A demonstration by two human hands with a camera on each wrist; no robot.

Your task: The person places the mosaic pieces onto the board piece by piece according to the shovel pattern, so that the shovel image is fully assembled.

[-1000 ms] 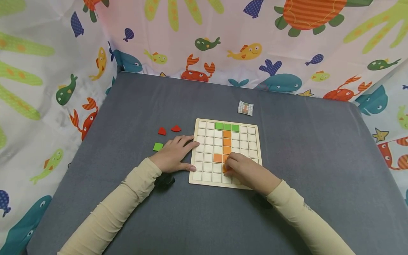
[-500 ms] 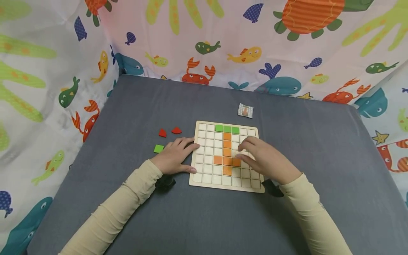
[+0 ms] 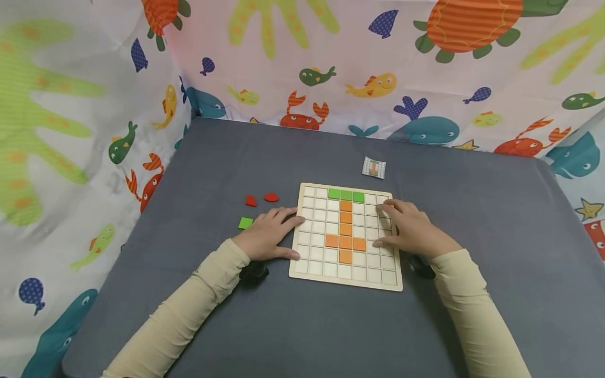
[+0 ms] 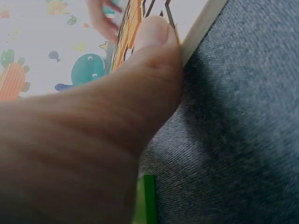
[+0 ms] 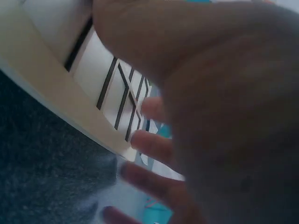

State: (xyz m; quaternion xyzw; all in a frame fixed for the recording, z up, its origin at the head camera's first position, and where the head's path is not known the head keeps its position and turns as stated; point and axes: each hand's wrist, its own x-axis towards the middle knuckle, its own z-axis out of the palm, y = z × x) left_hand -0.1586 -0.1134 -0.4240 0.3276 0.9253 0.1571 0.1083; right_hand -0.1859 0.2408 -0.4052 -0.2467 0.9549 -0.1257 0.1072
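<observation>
A square wooden grid board (image 3: 315, 268) lies on the grey table. Three green tiles (image 3: 346, 195) fill part of its top row, and below them several orange tiles (image 3: 346, 230) form a cross. My left hand (image 3: 268, 234) rests at the board's left edge, fingers spread; the left wrist view shows its thumb (image 4: 152, 37) on the rim. Over the right edge lies my right hand (image 3: 416, 231), thumb and fingers apart with nothing between them. The right wrist view shows its fingers (image 5: 156, 147) stretched past the board's border.
A small printed card (image 3: 374, 167) lies behind the board. Left of it are two red pieces, one a wedge (image 3: 251, 200) and one fan-shaped (image 3: 271, 197), and a loose green tile (image 3: 245, 223) beside my left hand. A patterned cloth (image 3: 264, 68) encloses the table's back and sides.
My right hand has let go of an orange tile, now in the cross's right arm, and moved right to the board's edge. The left hand keeps its place on the board.
</observation>
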